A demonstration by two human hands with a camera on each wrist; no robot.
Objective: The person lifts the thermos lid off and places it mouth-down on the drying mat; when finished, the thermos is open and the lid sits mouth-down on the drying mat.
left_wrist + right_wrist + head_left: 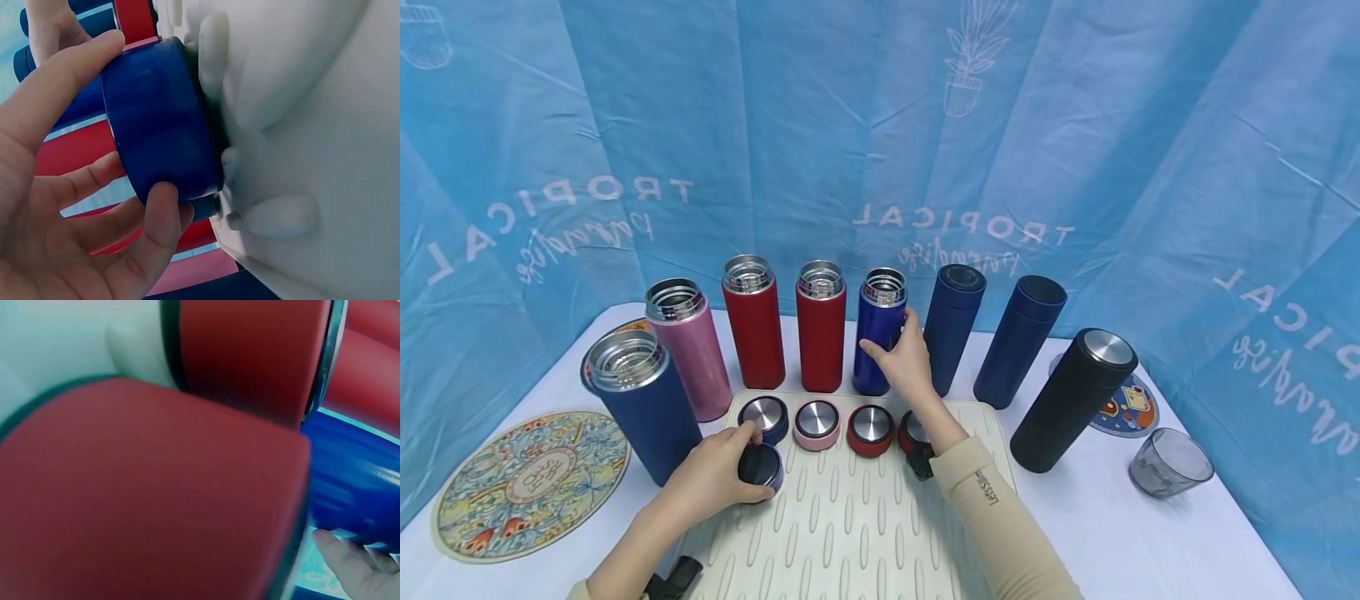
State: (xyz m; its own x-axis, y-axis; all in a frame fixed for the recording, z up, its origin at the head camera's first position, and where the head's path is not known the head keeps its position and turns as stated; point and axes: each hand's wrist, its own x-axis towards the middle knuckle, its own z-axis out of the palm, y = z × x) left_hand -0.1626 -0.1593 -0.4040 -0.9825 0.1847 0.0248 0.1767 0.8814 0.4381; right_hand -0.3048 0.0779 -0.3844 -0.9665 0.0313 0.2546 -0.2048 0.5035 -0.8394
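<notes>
My left hand (pixel 711 471) pinches a shiny blue lid with a dark top (pixel 760 467) at the mat's left side. In the left wrist view that blue lid (pixel 162 119) is between thumb and fingers, just at the mat's surface; whether it touches cannot be told. At the back centre, my right hand (pixel 906 358) grips an uncapped glossy blue thermos bottle (pixel 874 325) from its right side; the bottle stands upright with its steel neck bare. Behind the left hand, a row holds a dark blue lid (pixel 765 415), a pink lid (pixel 817 423), a red lid (pixel 871 429) and another red lid (pixel 914 427), partly hidden by the right wrist.
Uncapped red (pixel 754 333), pink (pixel 692 358) and dark blue bottles (pixel 647 417) stand left. Capped navy (pixel 951 333) and black bottles (pixel 1060 408) stand right, near a clear glass (pixel 1168 467). A cream ribbed mat (pixel 850 533) and round patterned placemat (pixel 535 533) lie in front.
</notes>
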